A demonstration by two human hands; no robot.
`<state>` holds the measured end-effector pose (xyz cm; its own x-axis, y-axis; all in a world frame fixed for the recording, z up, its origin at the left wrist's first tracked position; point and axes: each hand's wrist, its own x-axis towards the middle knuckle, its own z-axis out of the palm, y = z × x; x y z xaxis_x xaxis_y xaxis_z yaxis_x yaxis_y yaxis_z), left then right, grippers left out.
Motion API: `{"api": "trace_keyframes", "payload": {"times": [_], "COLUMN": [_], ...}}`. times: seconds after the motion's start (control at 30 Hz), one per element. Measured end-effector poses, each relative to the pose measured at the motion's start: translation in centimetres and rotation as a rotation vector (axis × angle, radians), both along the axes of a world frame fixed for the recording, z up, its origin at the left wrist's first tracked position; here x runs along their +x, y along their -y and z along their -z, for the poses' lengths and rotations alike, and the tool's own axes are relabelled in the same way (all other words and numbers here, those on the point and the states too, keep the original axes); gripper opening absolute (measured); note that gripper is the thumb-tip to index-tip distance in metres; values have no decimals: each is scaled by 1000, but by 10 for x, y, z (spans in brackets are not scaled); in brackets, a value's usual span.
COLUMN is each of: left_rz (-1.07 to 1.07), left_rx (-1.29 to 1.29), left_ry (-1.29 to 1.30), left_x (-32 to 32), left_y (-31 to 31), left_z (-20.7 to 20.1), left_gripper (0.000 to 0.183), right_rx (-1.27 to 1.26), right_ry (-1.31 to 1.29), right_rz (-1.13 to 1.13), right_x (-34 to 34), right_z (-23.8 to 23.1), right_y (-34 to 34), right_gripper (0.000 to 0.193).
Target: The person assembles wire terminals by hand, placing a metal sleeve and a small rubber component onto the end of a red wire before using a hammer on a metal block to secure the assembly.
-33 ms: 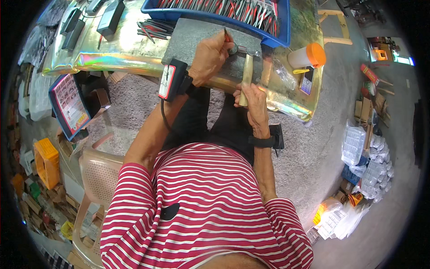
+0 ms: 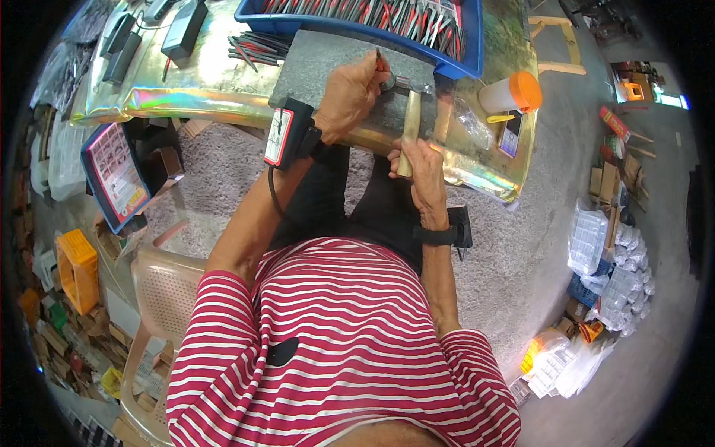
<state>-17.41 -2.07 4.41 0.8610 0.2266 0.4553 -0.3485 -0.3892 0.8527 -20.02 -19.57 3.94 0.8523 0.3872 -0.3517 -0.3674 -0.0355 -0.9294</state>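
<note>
My left hand (image 2: pixel 350 98) is closed in a pinch on a slim black-and-red piece (image 2: pixel 380 59), held above the grey slab (image 2: pixel 316 56) on the bench. Its lower part is hidden by my fingers. My right hand (image 2: pixel 423 165) is wrapped around the pale wooden handle of a hammer (image 2: pixel 410 127). The hammer's metal head lies low over the slab, right beside my left fingertips; whether it touches the piece I cannot tell. Past the slab, a blue tray (image 2: pixel 357 28) is filled with similar slim black, red and silver pieces.
A loose pile of slim pieces (image 2: pixel 257 48) lies left of the slab. To the right stand an orange-lidded jar (image 2: pixel 510 94) and crumpled clear plastic (image 2: pixel 473 123). Dark grey boxes (image 2: pixel 184 31) sit at the far left. A plastic chair (image 2: pixel 167 290) is behind my left arm.
The tip of the slim piece in my left hand has tilted slightly to the right and down. The hammer and my right hand stay in place.
</note>
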Motion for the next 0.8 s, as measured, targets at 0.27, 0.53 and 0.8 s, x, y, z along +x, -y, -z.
{"api": "trace_keyframes", "payload": {"times": [0.27, 0.53, 0.8], "left_rz": [2, 83, 136], "left_rx": [174, 115, 174], "left_ry": [-56, -71, -14], "left_x": [3, 4, 8], "left_y": [-2, -5, -10], "left_z": [-4, -9, -6], "left_gripper": [14, 13, 14], "right_rx": [81, 314, 230], "right_ry": [3, -256, -247], "right_rz": [-6, 64, 82], "right_x": [2, 7, 13], "right_z": [1, -6, -13], "right_y": [-1, 0, 6], "right_gripper": [31, 26, 23]}}
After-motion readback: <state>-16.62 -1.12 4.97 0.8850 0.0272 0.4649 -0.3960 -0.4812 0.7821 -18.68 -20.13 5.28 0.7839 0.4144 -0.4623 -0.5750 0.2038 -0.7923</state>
